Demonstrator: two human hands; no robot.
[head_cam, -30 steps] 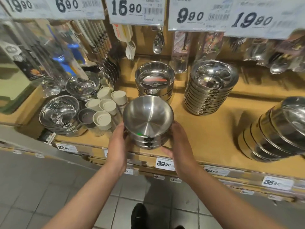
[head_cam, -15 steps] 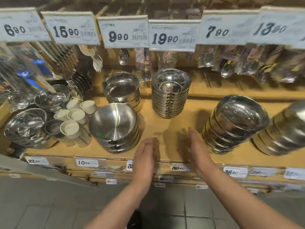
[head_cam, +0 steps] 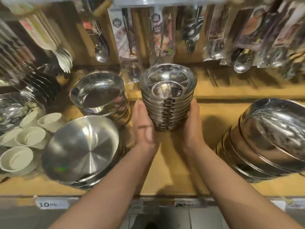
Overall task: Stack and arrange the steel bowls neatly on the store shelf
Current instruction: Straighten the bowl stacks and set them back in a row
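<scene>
A tall stack of small shiny steel bowls [head_cam: 168, 90] stands in the middle of the wooden shelf [head_cam: 178, 166]. My left hand [head_cam: 145, 128] presses flat against the stack's left side with its fingers straight. On the stack's right side lies my right hand [head_cam: 193, 128], also pressing; its fingertips are partly hidden behind the bowls. To the left front sits a short stack of wide brushed steel bowls [head_cam: 82, 151]. Behind that is a stack of deep shiny bowls [head_cam: 99, 95]. A leaning stack of large bowls [head_cam: 270, 134] is at the right.
Several white plastic cups [head_cam: 31, 138] crowd the left of the shelf beside more steel ware. Packaged spoons and forks [head_cam: 189, 38] hang along the back wall. Price labels [head_cam: 47, 204] line the shelf's front edge. Bare wood shows between the middle stack and the right stack.
The camera has moved closer and to the right. Both hands left the brushed bowl stack, reached forward over the shelf and now press the sides of the tall small-bowl stack.
</scene>
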